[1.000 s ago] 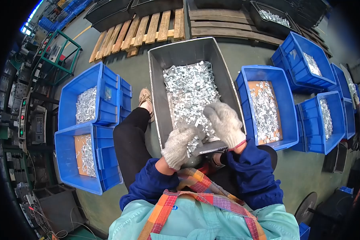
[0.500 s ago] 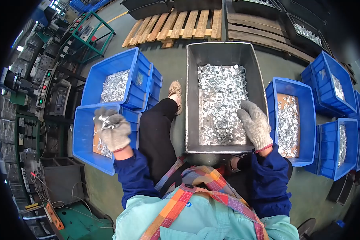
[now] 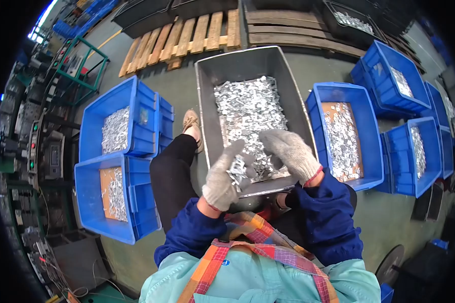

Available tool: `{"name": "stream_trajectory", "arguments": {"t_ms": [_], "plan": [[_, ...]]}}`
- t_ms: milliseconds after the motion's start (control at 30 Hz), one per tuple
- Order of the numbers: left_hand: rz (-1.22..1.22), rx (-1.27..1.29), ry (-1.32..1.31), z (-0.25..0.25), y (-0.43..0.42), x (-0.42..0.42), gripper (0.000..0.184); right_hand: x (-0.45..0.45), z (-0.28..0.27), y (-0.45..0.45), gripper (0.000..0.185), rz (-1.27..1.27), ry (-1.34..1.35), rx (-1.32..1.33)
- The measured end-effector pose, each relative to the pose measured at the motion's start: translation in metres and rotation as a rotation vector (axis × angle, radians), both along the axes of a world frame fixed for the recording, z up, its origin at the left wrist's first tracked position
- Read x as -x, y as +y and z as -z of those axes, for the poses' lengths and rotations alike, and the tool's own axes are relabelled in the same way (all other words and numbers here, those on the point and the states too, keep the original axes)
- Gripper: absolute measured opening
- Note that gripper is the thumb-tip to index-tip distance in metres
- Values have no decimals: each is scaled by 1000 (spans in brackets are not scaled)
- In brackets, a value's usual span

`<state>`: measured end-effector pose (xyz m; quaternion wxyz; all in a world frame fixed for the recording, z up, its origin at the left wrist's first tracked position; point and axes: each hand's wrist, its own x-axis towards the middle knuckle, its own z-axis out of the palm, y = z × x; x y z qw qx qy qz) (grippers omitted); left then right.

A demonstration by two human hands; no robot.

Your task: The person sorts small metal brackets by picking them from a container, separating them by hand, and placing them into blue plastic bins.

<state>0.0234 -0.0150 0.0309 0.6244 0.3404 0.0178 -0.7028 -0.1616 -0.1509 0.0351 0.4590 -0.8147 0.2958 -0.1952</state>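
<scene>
A dark bin (image 3: 205, 101) with a pale rim stands in front of me, with many small metal parts (image 3: 250, 108) inside. My left hand (image 3: 226, 177), in a whitish knit glove, is cupped round a cluster of metal parts (image 3: 237, 169) at the bin's near left corner. On the right, my right hand (image 3: 292, 154), gloved too, reaches over the near end of the bin, its fingers bent down at the parts. Its fingertips are partly hidden, so what they hold cannot be made out.
Two blue crates (image 3: 139, 121) (image 3: 141, 202) holding metal parts stand at the left. Another blue crate (image 3: 374, 151) is right of the bin, with more crates (image 3: 424, 187) beyond. Wooden pallets (image 3: 187, 38) lie ahead. Machinery (image 3: 35, 146) lines the far left. My leg (image 3: 169, 177) is beside the bin.
Half a second ago my left hand was over the lower left blue crate with parts in it; it has come back to the bin. My right hand has moved to the bin's near end. The view has shifted.
</scene>
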Motion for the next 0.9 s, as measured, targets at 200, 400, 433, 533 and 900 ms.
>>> {"name": "stream_trajectory", "arguments": {"t_ms": [200, 400, 433, 533, 900], "plan": [[10, 15, -114, -6, -13, 31, 43, -3, -26, 2, 40, -78, 95, -655], [22, 98, -123, -3, -12, 31, 50, -6, -32, 8, 36, -106, 79, -654], [32, 109, -139, -1, -11, 30, 53, -6, -31, 9, 35, -83, 67, -623], [16, 118, -107, -2, -12, 29, 55, -3, -28, 6, 32, -39, 8, -539], [52, 123, -268, -9, -4, 28, 55, -1, -42, 5, 32, 20, 95, -377]]}}
